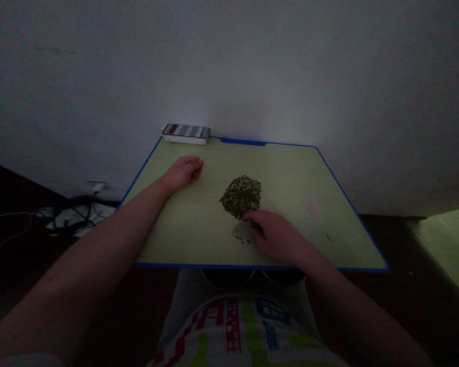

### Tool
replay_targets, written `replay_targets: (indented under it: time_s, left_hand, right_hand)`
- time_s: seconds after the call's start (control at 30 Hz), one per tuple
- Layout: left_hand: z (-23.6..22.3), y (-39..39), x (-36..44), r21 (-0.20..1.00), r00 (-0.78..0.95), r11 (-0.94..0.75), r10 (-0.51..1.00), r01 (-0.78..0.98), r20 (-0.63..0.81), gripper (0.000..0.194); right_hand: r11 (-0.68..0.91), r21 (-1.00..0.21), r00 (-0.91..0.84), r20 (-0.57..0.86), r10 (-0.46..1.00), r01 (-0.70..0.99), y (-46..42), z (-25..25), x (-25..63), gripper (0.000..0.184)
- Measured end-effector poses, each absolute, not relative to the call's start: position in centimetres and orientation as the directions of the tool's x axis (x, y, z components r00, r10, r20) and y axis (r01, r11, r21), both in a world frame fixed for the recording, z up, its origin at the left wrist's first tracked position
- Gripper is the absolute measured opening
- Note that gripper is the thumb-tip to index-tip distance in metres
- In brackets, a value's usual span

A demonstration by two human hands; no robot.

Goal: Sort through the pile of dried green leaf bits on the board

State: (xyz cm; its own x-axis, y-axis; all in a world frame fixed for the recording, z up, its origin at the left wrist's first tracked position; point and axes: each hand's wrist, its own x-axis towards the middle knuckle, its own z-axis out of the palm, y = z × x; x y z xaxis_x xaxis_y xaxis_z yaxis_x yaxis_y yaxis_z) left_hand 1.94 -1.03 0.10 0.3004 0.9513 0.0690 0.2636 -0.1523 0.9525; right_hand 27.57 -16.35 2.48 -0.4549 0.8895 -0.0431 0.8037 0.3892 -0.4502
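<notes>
A roundish heap of small, dark green-brown grains [240, 196] is spread just beyond and leftward of the right hand [274, 234], by which a pale, translucent half-round plate [242, 231] is pinched. The farther left hand [182, 172] is loosely curled; nothing is seen held.

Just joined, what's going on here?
A person works at a blue-edged table. Their right hand grips a thin, pale piece, too dim to identify, at the near edge of a pile of small dark bits. Their left hand rests loosely curled on the table, left of the pile. A phone lies on a white box at the far left corner.
</notes>
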Motion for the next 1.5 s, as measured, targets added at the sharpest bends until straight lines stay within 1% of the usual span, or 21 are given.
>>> replay_targets:
  time_s: [0.3,0.43,0.57,0.67,0.8,0.97,1.1,1.2,1.33,1.5]
  left_hand:
    - [-0.2,-0.9,1.7,0.957,0.314,-0.157,0.947,0.244,0.075,0.030]
    - [-0.1,-1.0,1.8,0.956,0.298,-0.143,0.952,0.256,0.062,0.029]
    - [0.0,-1.1,1.9,0.966,0.295,-0.129,0.954,0.223,0.059,0.028]
    - [0.1,-1.1,2.0,0.968,0.288,-0.121,0.956,0.218,0.055,0.028]
    - [0.3,-1.3,2.0,0.958,0.287,-0.139,0.956,0.252,0.063,0.029]
    - [0.4,-1.3,2.1,0.962,0.284,-0.124,0.957,0.243,0.052,0.030]
    - [0.0,-1.0,2.0,0.969,0.294,-0.132,0.953,0.209,0.067,0.029]
    - [-0.2,-0.9,1.9,0.971,0.308,-0.139,0.948,0.194,0.074,0.029]
    - [-0.2,-1.0,1.9,0.970,0.304,-0.137,0.950,0.201,0.072,0.029]
    - [-0.1,-1.0,1.9,0.962,0.309,-0.155,0.948,0.226,0.080,0.030]
  right_hand:
    - [0.328,-0.479,-0.403,-0.059,0.913,0.814,-18.1,2.4,27.6,0.033]
    - [0.239,-0.496,-0.306,-0.057,0.950,0.835,-18.8,2.3,29.1,0.036]
    - [0.171,-0.500,-0.249,-0.094,0.964,0.849,-20.1,2.2,30.1,0.040]
    - [0.154,-0.492,-0.240,-0.115,0.964,0.857,-21.0,2.1,29.7,0.038]
    - [0.146,-0.442,-0.219,-0.117,0.969,0.885,-21.2,2.0,27.9,0.038]
    - [0.188,-0.395,-0.248,-0.104,0.963,0.899,-20.9,2.0,26.6,0.036]
    - [0.251,-0.409,-0.305,-0.071,0.950,0.877,-19.9,2.1,26.3,0.038]
    - [0.336,-0.421,-0.390,-0.045,0.920,0.842,-18.7,2.2,26.1,0.038]
    - [0.454,-0.432,-0.532,-0.073,0.844,0.779,-17.5,2.4,25.6,0.037]
    - [0.482,-0.436,-0.580,-0.120,0.806,0.760,-17.8,2.9,25.7,0.034]
